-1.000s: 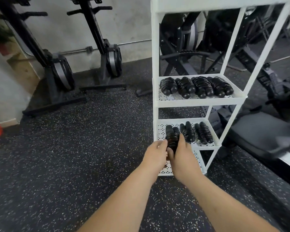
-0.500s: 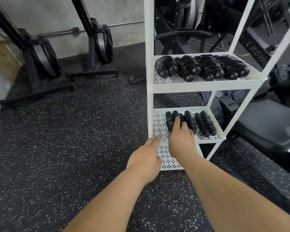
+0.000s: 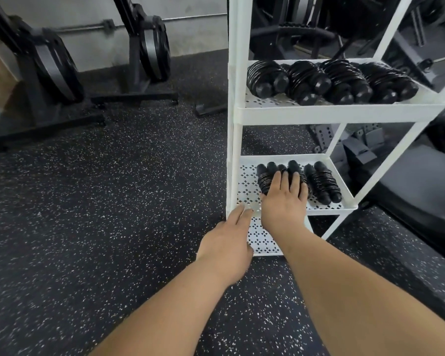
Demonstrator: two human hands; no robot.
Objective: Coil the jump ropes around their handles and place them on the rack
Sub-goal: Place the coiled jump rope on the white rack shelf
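Any print on the gear is too dark or small to read, so nothing on brands from me. The white rack (image 3: 339,115) fills the right half of the frame. Its upper shelf (image 3: 257,100) carries four coiled jump ropes (image 3: 326,80) side by side, and the lower shelf (image 3: 247,186) at centre right has three more bundles in a row. The right hand (image 3: 283,201) lies flat on top of the left bundle (image 3: 266,176) and the middle bundle (image 3: 294,167), fingers spread and fairly straight, pressing rather than wrapping round. The right bundle (image 3: 323,182) sits just beside it. The left hand (image 3: 229,250) is at lower centre, relaxed with straight fingers and holding nothing, fingertips by that shelf's front rim, so the hands are apart. Under them is the perforated bottom shelf (image 3: 262,240). A second ago both hands were together, clutching a coiled rope in front of the lower shelf, which had only two bundles lying on it. Now that rope lies on the shelf and the left hand has let go. Speckled black floor (image 3: 113,201) all around, weight plate stands (image 3: 154,44) at upper left.
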